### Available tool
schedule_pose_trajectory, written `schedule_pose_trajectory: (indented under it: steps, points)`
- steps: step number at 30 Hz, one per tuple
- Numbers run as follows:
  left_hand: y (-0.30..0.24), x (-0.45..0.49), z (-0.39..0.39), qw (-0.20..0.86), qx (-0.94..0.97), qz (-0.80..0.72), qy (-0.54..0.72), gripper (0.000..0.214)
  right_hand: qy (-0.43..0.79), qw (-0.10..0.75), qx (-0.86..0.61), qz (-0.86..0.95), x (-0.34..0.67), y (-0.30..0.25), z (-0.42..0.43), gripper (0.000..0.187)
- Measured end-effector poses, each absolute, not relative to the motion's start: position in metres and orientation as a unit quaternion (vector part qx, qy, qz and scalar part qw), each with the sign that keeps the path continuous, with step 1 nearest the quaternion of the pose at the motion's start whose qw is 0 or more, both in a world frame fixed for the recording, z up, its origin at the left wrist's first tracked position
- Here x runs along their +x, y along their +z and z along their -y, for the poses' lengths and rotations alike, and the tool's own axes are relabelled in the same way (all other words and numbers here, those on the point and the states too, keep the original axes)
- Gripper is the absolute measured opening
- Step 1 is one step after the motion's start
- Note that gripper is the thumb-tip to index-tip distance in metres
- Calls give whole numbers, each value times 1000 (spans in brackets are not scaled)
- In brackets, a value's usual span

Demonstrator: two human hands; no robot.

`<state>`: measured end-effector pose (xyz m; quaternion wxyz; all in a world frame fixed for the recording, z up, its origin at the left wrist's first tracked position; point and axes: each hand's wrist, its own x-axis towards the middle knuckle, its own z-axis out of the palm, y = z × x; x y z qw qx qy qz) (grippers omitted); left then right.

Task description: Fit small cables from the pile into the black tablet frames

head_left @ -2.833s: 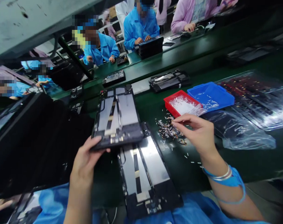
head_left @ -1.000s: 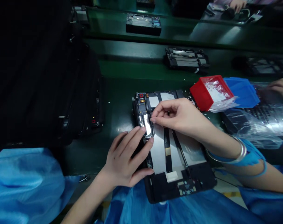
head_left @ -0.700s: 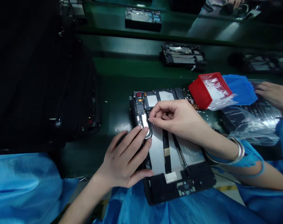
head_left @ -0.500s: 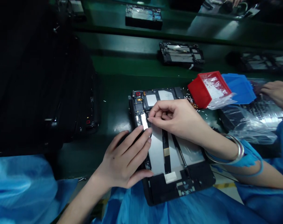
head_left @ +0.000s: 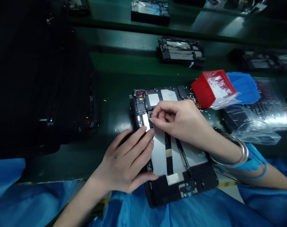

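Note:
An opened tablet back point(head_left: 168, 151), with silver panels and black ribbon strips, lies on the green bench in front of me, its near end over my blue gown. My left hand point(head_left: 126, 160) lies flat on its left edge, fingers stretched out. My right hand point(head_left: 178, 118) is pinched, thumb and forefinger pressed together at the upper left part of the tablet, beside a small bright metal piece point(head_left: 145, 121). What the pinch holds is too small to name.
A red bin point(head_left: 206, 90) and a blue bin point(head_left: 244, 86) sit right of the tablet, with clear plastic bags point(head_left: 249, 129) beside them. More opened tablets point(head_left: 180, 53) lie on the green belt beyond. A dark stack point(head_left: 39, 88) fills the left.
Since 2.8 s ago the upper tablet has gone from my left hand, which now rests on the remaining tablet; my right hand came from the loose parts pile. Another person's hand at right has left view.

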<state>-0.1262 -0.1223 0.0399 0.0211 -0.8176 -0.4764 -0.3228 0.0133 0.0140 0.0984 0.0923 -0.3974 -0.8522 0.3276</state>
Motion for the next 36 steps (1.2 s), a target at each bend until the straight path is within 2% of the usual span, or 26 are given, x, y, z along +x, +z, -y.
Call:
schedule_pose_trajectory:
  steps: [5, 9, 14, 19, 28, 30, 34, 36]
  points:
    - [45, -127, 120, 3, -814, 474, -336, 45, 260, 128, -415, 863, 18, 102, -15, 6]
    - [46, -127, 119, 4, -808, 480, -343, 42, 316, 142, -391, 852, 17, 102, -24, 10]
    - [48, -125, 119, 1, -810, 477, -340, 42, 379, 105, -372, 841, 9, 98, -35, 10]
    - [48, -125, 120, 0, -810, 480, -337, 43, 392, 107, -365, 838, 8, 96, -36, 10]
    - [51, -126, 103, 27, -805, 506, -307, 47, 323, 119, -368, 863, 9, 96, -30, 5]
    - [53, -127, 96, 32, -795, 520, -310, 43, 289, 143, -378, 868, 17, 100, -29, 11]
    - [51, -126, 110, -4, -718, 571, -398, 36, 194, 223, -419, 859, 59, 106, -21, 19]
    - [45, -121, 131, -13, -622, 641, -449, 35, 168, 229, -468, 837, 86, 101, -12, 23]
